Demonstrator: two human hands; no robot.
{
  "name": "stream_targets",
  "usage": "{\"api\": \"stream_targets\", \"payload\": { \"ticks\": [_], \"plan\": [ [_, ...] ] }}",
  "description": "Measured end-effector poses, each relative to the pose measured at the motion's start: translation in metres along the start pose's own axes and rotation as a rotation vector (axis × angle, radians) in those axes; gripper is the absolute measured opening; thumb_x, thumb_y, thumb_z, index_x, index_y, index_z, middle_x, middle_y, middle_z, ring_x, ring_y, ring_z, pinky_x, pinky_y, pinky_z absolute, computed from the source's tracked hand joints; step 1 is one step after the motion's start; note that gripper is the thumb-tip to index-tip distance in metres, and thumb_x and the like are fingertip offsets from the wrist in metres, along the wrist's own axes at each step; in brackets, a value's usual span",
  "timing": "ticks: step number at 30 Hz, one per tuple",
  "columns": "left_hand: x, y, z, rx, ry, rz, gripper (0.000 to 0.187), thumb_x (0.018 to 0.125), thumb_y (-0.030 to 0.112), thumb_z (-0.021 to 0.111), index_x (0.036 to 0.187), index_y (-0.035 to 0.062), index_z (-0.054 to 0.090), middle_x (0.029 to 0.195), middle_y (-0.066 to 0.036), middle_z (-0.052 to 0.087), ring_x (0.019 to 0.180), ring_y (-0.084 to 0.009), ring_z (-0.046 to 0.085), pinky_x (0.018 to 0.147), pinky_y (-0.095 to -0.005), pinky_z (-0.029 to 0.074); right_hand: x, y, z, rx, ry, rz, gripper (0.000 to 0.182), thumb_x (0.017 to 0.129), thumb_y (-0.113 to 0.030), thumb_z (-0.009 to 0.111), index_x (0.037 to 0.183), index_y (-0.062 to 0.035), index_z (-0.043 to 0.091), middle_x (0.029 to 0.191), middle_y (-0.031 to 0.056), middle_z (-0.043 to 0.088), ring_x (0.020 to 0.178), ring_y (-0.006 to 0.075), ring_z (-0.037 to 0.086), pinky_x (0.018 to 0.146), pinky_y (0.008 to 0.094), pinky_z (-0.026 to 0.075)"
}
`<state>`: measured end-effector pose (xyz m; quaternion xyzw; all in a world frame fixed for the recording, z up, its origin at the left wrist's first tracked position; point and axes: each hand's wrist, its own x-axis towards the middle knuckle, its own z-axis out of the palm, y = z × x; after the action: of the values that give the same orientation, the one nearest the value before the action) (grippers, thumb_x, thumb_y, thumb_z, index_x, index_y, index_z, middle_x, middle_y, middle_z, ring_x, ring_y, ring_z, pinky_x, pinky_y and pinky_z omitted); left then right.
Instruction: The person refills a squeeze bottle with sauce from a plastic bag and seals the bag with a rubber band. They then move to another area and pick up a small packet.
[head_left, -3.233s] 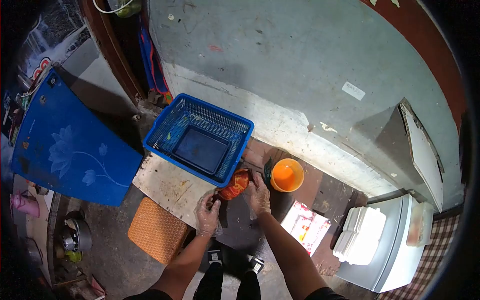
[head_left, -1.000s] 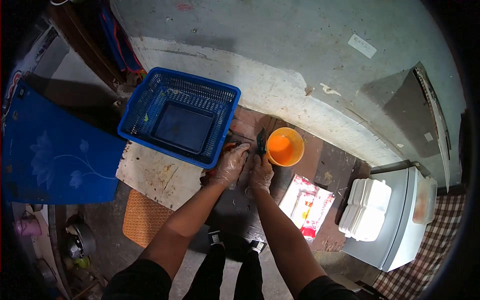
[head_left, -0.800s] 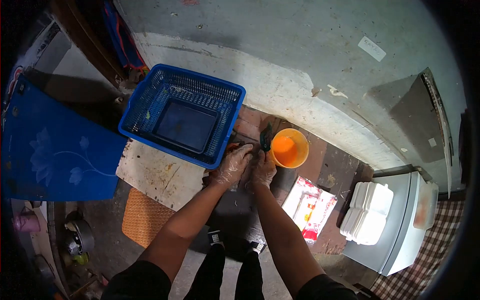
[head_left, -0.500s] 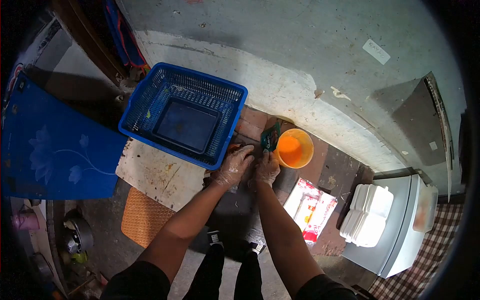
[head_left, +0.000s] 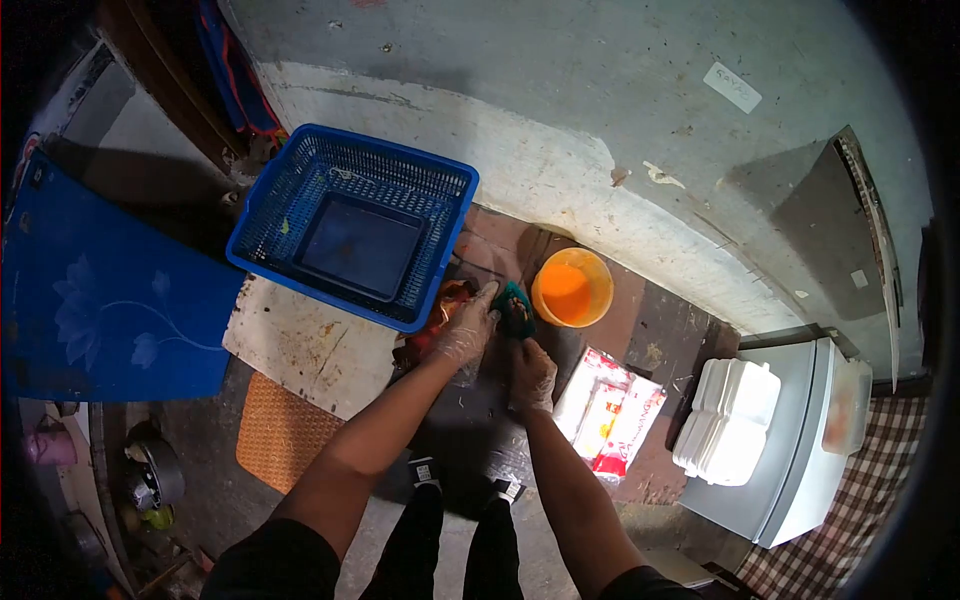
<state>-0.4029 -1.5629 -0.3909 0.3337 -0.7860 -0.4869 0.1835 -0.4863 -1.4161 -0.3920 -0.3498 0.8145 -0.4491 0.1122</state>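
Observation:
A small dark green packet is between my two hands, both in clear plastic gloves. My left hand pinches the packet's left edge. Below it, the fingers of my right hand are closed at the packet's lower end. Beside my left hand lies a red and brown wrapper, partly hidden by that hand. An orange tub with orange contents stands just right of the packet.
A blue plastic basket sits at the upper left, over a stained white board. Red and white packs lie right of my right hand. White foam boxes are stacked on a white appliance farther right.
The green packet has moved down and left and looks more crumpled. My left hand has come onto it, while my right hand has shifted lower. The view has shifted slightly.

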Motion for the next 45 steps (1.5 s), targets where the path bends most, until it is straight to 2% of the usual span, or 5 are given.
{"api": "stream_targets", "payload": {
  "ticks": [7,13,25,27,45],
  "plan": [
    [-0.011,0.004,0.009,-0.240,-0.085,-0.111,0.029,0.095,0.001,0.052,0.122,0.0001,0.059,0.107,-0.015,0.068,0.092,-0.0250,0.069,0.080,-0.0330,0.053,-0.013,0.013,-0.020,0.018,0.015,0.070,0.022,0.091,-0.022,0.067,0.093,0.0002,0.066,0.079,0.0175,0.066,0.072,0.0280,0.065,0.068,0.0373,0.049],
    [-0.027,-0.010,0.020,-0.715,-0.071,-0.281,0.024,0.096,0.002,0.053,0.118,-0.0031,0.061,0.094,-0.006,0.065,0.075,-0.0113,0.064,0.066,-0.0242,0.053,-0.018,0.025,-0.036,0.056,-0.021,0.140,0.020,0.092,-0.021,0.064,0.099,-0.0020,0.068,0.088,0.0211,0.068,0.083,0.0373,0.067,0.070,0.0430,0.051],
    [-0.089,0.046,0.019,-0.912,-0.094,-0.440,0.026,0.093,0.011,0.061,0.115,-0.0026,0.065,0.095,-0.006,0.069,0.078,-0.0120,0.066,0.069,-0.0249,0.055,-0.057,0.021,-0.098,0.195,-0.086,0.187,0.026,0.091,-0.022,0.067,0.103,0.0005,0.069,0.078,0.0161,0.069,0.073,0.0234,0.069,0.067,0.0363,0.052],
    [-0.104,0.061,0.021,-0.931,-0.104,-0.457,0.026,0.094,0.010,0.060,0.116,-0.0040,0.063,0.094,-0.007,0.068,0.078,-0.0125,0.066,0.069,-0.0252,0.055,-0.062,0.013,-0.114,0.166,-0.115,0.198,0.019,0.094,-0.017,0.066,0.103,0.0000,0.070,0.073,-0.0003,0.063,0.060,0.0063,0.056,0.055,0.0243,0.045],
    [-0.190,0.246,0.002,-0.900,0.039,-0.226,0.024,0.096,0.008,0.061,0.114,-0.0069,0.064,0.094,-0.008,0.067,0.076,-0.0130,0.064,0.069,-0.0264,0.056,-0.086,-0.092,-0.276,0.350,-0.184,0.113,0.014,0.097,-0.010,0.060,0.102,0.0007,0.068,0.076,0.0043,0.067,0.064,0.0077,0.060,0.053,0.0241,0.049]
  ]
}}
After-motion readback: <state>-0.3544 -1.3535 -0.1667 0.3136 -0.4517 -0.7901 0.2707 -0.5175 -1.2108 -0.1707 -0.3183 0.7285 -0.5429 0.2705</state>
